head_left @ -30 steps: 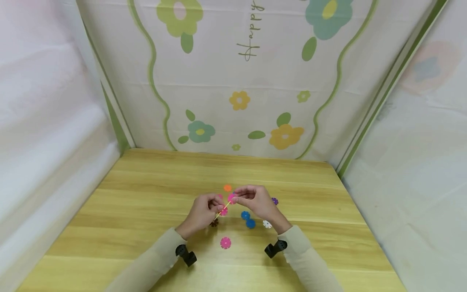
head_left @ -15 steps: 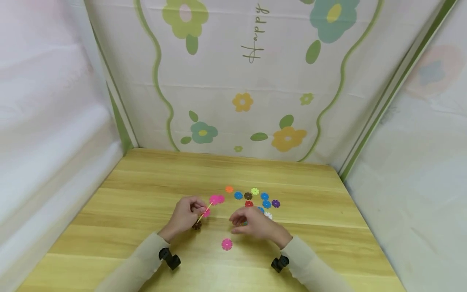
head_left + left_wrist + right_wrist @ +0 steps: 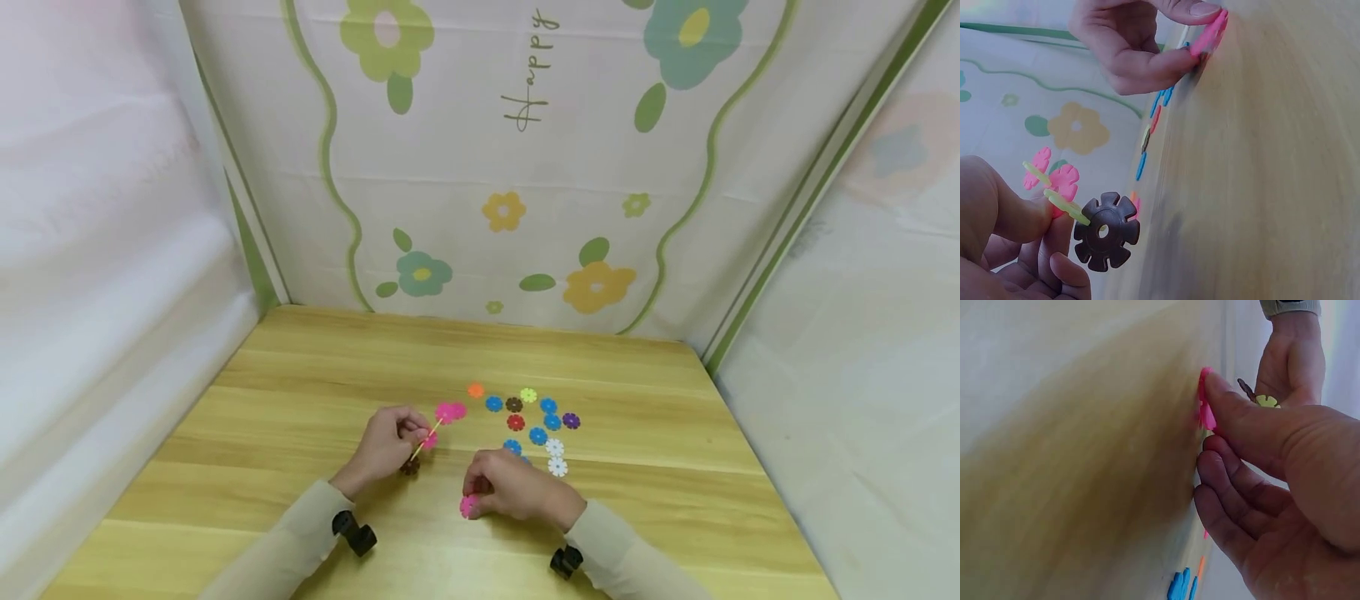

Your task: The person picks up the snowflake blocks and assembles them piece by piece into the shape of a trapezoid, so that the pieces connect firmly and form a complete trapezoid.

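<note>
My left hand pinches a joined piece of notched plastic flower discs, held over the table. In the left wrist view this piece shows a brown disc at its near end, yellow discs seen nearly edge-on, and pink discs by the fingers. To the right and nearer the body, my right hand pinches a single pink flower disc between thumb and finger. That disc is tilted up, its lower edge close to the wood in the right wrist view.
Loose discs lie on the wooden table behind the hands: several blue ones, a red one, a purple one, white ones and an orange one. Fabric walls stand around the table.
My right hand has left the joined piece, moved down toward the body and taken hold of the lone pink disc. My left hand has shifted left with the joined piece.
</note>
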### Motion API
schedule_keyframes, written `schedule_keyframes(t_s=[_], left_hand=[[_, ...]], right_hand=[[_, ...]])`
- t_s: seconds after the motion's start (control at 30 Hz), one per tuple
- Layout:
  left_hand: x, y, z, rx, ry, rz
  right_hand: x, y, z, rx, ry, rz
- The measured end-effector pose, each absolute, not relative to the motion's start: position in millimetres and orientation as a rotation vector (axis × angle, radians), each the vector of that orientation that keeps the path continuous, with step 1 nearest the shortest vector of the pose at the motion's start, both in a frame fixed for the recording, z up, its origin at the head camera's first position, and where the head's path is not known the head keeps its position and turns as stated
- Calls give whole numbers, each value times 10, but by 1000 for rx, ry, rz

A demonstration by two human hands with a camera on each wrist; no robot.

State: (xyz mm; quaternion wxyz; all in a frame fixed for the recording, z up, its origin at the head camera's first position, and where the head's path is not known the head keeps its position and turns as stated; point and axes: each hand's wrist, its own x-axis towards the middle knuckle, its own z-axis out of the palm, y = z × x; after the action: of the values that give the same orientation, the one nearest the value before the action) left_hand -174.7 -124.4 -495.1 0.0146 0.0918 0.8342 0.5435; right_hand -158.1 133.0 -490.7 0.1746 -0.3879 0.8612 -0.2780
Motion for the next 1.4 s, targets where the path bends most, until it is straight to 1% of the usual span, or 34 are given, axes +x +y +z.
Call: schedule_keyframes(t_s=[0.13, 0.43, 0.57, 1.0, 1.17, 1.4], left_hand=[[-1751, -1209, -4972, 292, 2588, 1687], [-1770, -1103, -4973, 343, 2509, 1698], [-1769, -1059, -4946, 359, 2465, 1722], [-1736, -916, -4861, 427, 2380, 1790], [-1724, -884, -4829, 424, 2344, 1811], [-1733, -859, -4815, 407, 2315, 1803]], right_hand=[[-1633, 1362, -4872, -1023, 2403, -941], [-1972, 1604, -4586, -924, 2578, -1205], [-2080, 1684, -4539, -886, 2641, -1293], [-2182, 1739, -4729, -777, 2645, -1659], [-2200, 1718, -4795, -812, 2621, -1722], [-2193, 1705, -4792, -832, 2602, -1722]])
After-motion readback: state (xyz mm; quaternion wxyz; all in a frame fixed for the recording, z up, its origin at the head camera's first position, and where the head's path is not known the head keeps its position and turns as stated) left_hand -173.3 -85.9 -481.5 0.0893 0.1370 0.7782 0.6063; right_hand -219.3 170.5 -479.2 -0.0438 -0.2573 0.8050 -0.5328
